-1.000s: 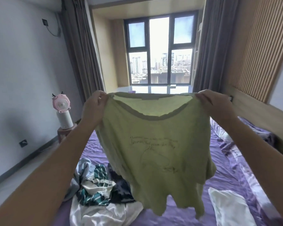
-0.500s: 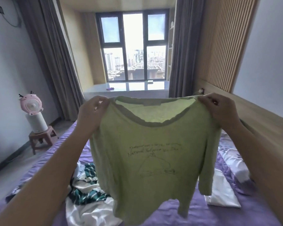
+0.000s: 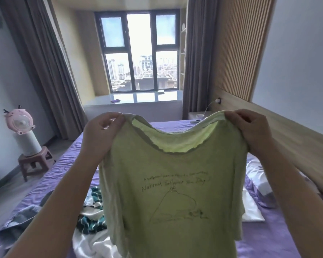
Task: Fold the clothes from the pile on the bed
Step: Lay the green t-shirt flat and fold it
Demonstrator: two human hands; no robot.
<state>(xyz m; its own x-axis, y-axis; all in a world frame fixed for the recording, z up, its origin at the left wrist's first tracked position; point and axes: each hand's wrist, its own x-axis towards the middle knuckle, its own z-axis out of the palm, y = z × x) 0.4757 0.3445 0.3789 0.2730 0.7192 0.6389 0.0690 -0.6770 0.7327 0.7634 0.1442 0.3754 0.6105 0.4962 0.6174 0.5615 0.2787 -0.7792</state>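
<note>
A light green T-shirt (image 3: 175,198) with dark handwriting and a line drawing hangs in the air in front of me, spread wide. My left hand (image 3: 101,135) grips its left shoulder and my right hand (image 3: 250,131) grips its right shoulder. Its hem drops out of view at the bottom. Behind and below it, the pile of clothes (image 3: 91,220) lies on the purple bed (image 3: 63,164), with a green-and-white patterned piece and a white piece showing; the rest of the pile is hidden by the shirt.
A folded white garment (image 3: 252,207) lies on the bed at the right, beside a pillow (image 3: 259,175). A grey garment (image 3: 21,218) lies at the bed's left edge. A pink fan (image 3: 19,123) stands on a stool (image 3: 35,161) left of the bed. A wooden headboard (image 3: 296,138) runs along the right.
My view has tilted down and swung right, so the shirt now sits lower in frame. Its neckline sags more between my hands. Both hands keep their hold on the shoulders.
</note>
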